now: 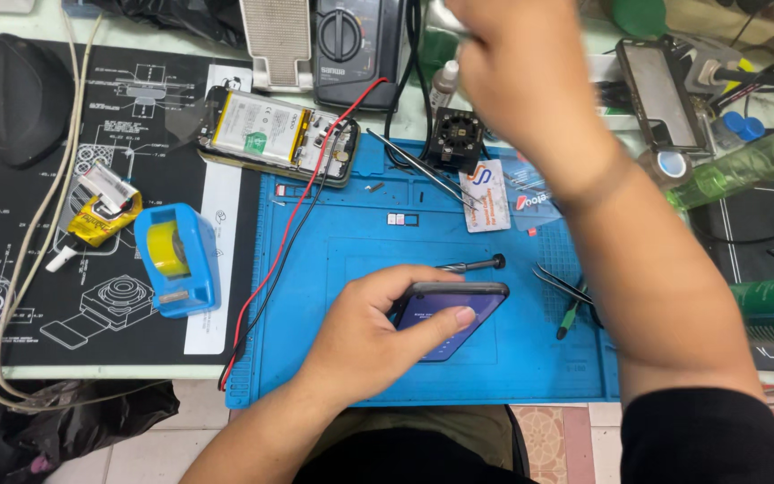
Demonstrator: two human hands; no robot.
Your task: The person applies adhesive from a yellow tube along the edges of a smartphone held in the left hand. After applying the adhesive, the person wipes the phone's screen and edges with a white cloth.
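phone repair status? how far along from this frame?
Done: a second phone lies opened on the bench, battery exposed. In hand: the left hand holds a dark phone, screen lit, on the blue mat; the right hand reaches toward the back of the bench. Left: screwdriver and tweezers lie unused.

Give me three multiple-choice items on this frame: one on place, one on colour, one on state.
1. Where does the tape dispenser stand?
A. left of the blue mat
B. on the mat
C. right of the mat

2. What colour is the tape roll?
A. red
B. yellow
C. white

3. What is the left hand doing?
A. resting flat and empty
B. holding a phone
C. gripping tweezers

Answers:
1 A, it sits on the black sheet beside the mat's left edge.
2 B, the roll shows yellow in the dispenser.
3 B, fingers wrap the phone over the mat.
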